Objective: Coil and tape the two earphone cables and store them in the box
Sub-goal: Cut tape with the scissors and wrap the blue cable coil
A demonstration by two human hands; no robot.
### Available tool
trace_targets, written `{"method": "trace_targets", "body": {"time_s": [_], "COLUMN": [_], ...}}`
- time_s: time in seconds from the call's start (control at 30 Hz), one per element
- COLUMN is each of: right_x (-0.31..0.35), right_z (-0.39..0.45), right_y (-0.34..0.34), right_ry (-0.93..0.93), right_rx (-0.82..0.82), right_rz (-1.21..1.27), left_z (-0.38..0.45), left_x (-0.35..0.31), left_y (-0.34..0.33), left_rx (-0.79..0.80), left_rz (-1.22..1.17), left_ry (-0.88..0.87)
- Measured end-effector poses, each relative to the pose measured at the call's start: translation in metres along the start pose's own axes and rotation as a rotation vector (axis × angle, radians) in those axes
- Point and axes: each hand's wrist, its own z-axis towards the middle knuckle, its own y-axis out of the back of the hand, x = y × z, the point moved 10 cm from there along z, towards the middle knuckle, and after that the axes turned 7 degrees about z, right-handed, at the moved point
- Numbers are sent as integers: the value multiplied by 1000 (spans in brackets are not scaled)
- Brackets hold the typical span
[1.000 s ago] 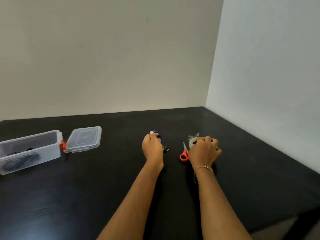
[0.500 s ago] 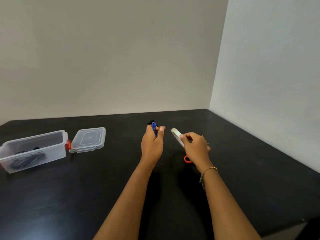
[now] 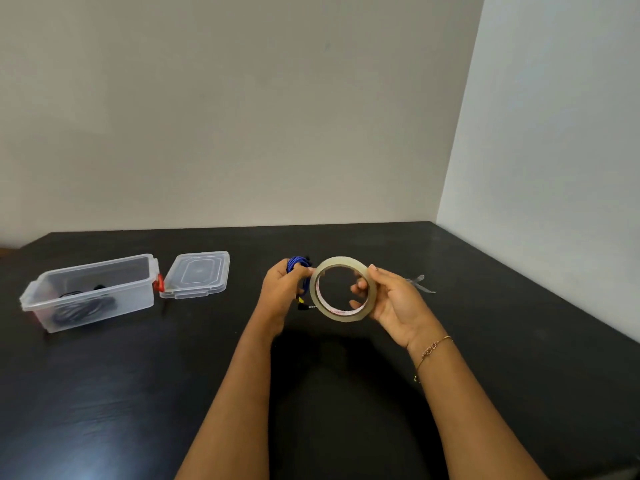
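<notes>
- box (image 3: 104,292) at nine o'clock, lid off, rigid and light; a dark coil already lies inside.
- tape roll (image 3: 343,289), stiff ring: right hand (image 3: 391,299) curls fingers through its hole.
- blue cable coil (image 3: 297,268), springy (slips loose), clenched in left hand (image 3: 282,292) at eleven o'clock of the roll.

Soft, even indoor light — bright on the pale walls, dim on the black desk (image 3: 485,341), which shows a faint bluish sheen at its near left. A broad soft shadow lies beneath the forearms. Focus is fairly sharp; wide-angle bending tilts the wall corner — edges slightly smeared.
</notes>
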Motion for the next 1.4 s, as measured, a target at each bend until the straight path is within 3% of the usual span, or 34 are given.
{"method": "trace_targets", "body": {"time_s": [0.13, 0.37, 0.5, 0.9, 1.03, 1.17, 1.4], "right_x": [0, 1, -1, -1, 3, 6, 19], "right_z": [2, 1, -1, -4, -3, -2, 0], "right_y": [5, -17, -24, -30, -29, -25, -18], "right_ry": [0, 17, 19, 51, 68, 100, 365], "right_rx": [-28, 176, 197, 220, 216, 202, 27], "right_rz": [95, 95, 57, 49, 75, 10, -472], "left_z": [3, 8, 4, -1, 1, 7, 10], "left_x": [10, 45, 56, 63, 63, 58, 31], "left_y": [-9, -1, -6, -24, -27, -8, 15], "left_rx": [87, -87, -130, -83, -71, -186, -303], "left_rz": [-18, -230, -421, -667, -643, -469, -258], "left_ry": [52, 309, 431, 548, 525, 429, 154]}}
